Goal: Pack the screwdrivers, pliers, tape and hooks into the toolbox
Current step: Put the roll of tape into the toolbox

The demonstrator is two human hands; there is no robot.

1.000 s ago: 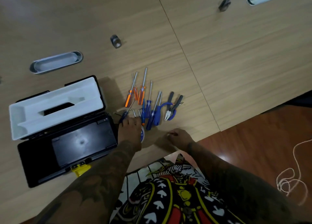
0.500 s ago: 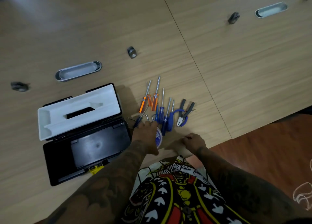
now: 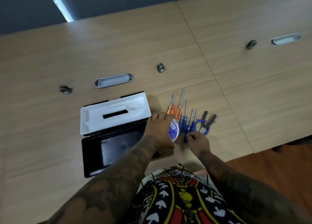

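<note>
A black toolbox (image 3: pixel 94 156) lies open on the wooden table, with its white tray (image 3: pixel 114 114) resting across the far half. My left hand (image 3: pixel 160 131) is shut on a roll of tape (image 3: pixel 173 131) with a blue and white label, lifted just right of the box. Orange screwdrivers (image 3: pixel 177 109) and blue screwdrivers (image 3: pixel 185 124) lie in a row beyond it. Pliers (image 3: pixel 206 124) with dark handles lie at the right end. My right hand (image 3: pixel 197 141) pinches something small near the blue handles; what it is cannot be made out. The hooks are hidden.
Two metal cable slots (image 3: pixel 114 80) (image 3: pixel 285 39) and three small dark knobs (image 3: pixel 161 68) (image 3: pixel 65 89) (image 3: pixel 251 44) sit in the table top. A seam (image 3: pixel 202 54) runs across the table. The table edge and brown floor (image 3: pixel 270 164) lie to the right.
My left hand has lifted the tape roll off the table and tilted it up. My right hand has slid forward to the blue screwdriver handles. The camera has tilted up.
</note>
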